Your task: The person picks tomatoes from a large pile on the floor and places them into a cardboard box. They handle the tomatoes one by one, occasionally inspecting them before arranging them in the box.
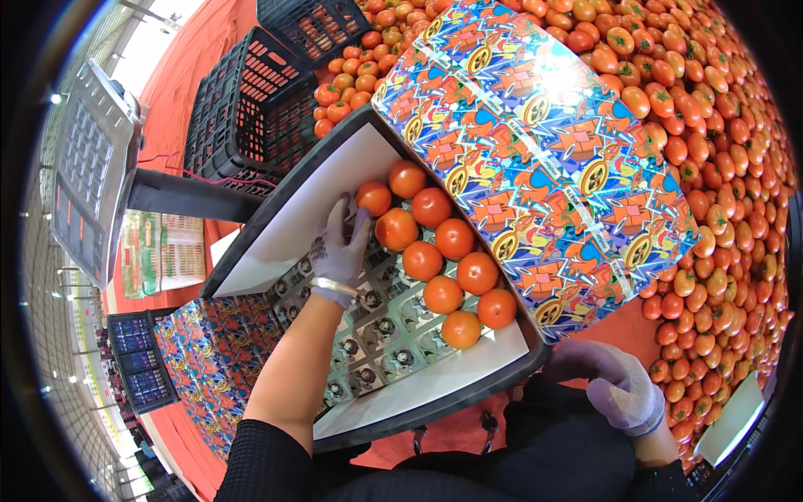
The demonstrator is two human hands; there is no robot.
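Note:
My left hand [342, 245], in a pale knitted glove with a bracelet at the wrist, reaches into a deep box [433, 401]. Its fingertips meet the lower left side of a tomato [373, 199], and its fingers are spread. Staggered rows of several red tomatoes [421, 260] line the box's right side. Under them lies a liner printed with cartoon figures [379, 329]. A colourful printed cardboard flap [539, 169] folds outward on the right. My gloved right hand [611, 383] hovers near the box's lower right corner, thumb apart from fingers; contact with the corner is unclear.
A large heap of tomatoes [709, 157] spreads along the right. Black plastic crates [251, 106] stand at the upper left. A weighing scale's keypad head [88, 169] rises on a post [194, 194] beside the box. Another printed flap [219, 351] juts out at the lower left.

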